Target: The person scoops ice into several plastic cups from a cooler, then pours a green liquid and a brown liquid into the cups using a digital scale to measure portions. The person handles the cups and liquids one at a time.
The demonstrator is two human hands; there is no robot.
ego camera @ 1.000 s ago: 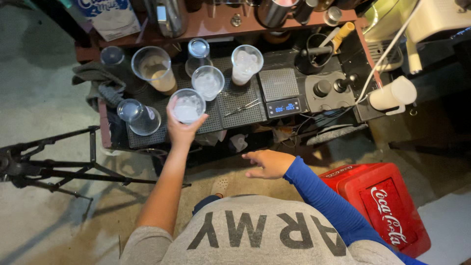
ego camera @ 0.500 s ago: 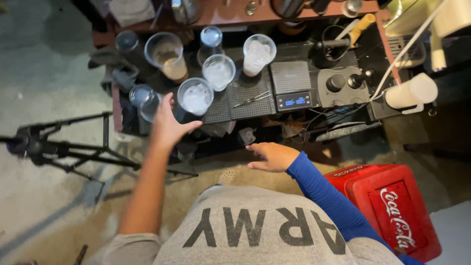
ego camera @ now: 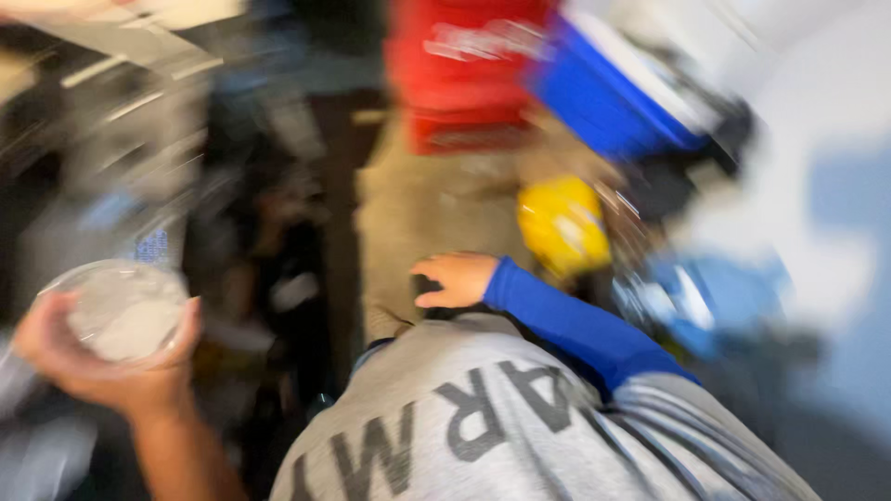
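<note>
Cupped in the left hand (ego camera: 102,362), fingers wrapped round its rim, sat a clear plastic cup of white powder (ego camera: 123,311) (much blurred), apparently mid-carry; the right hand (ego camera: 457,279) hovered empty, open, ready to steady it.

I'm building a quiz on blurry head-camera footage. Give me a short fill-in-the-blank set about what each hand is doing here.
1. The left hand grips a clear plastic ____ of white contents.
2. The right hand is empty, and its sleeve is ____ in colour.
3. The crate past the right hand is ____.
4. The rounded object just beyond the sleeve is ____.

Missing words: cup; blue; red; yellow
</note>
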